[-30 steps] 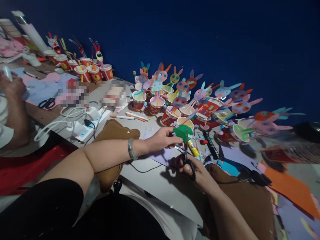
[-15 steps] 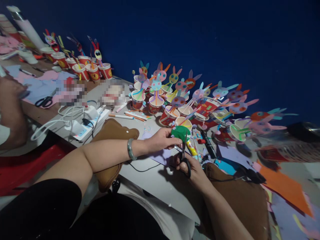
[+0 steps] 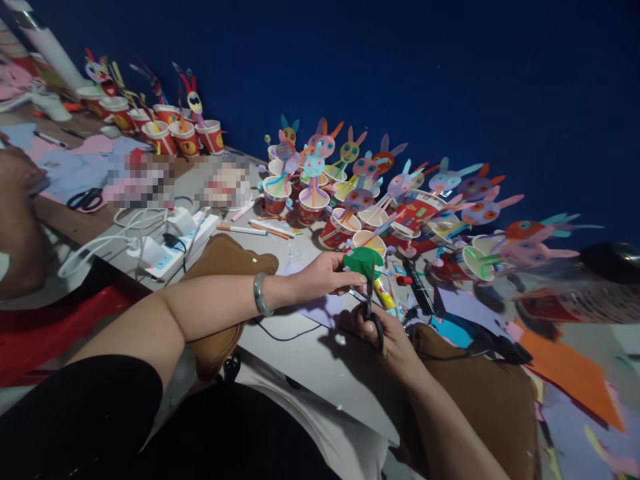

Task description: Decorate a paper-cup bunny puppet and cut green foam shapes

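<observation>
My left hand point(image 3: 327, 277) pinches a piece of green paper point(image 3: 364, 262) by its left edge, thumb in front. My right hand point(image 3: 383, 330) has its fingers through the handles of black-handled scissors point(image 3: 376, 327). Their blades are parted and point up at the right and lower part of the green paper. Whether the paper lies between the blades is hard to make out. A sheet of lilac paper point(image 3: 323, 312) lies on the table below my hands. Just behind the green paper stands a paper cup point(image 3: 369, 245).
Several paper cups with rabbit-faced paper figures point(image 3: 315, 167) crowd the back. A power strip point(image 3: 185, 247) with white cables lies left, near a brown cushion point(image 3: 225, 267). Glue stick point(image 3: 384, 297), black marker point(image 3: 419, 287) and orange paper point(image 3: 575, 373) are right. A co-worker's hand point(image 3: 20, 173) shows far left.
The green paper has tilted slightly in my left hand, and the scissors have shifted a little to the right. The whole view has moved slightly.
</observation>
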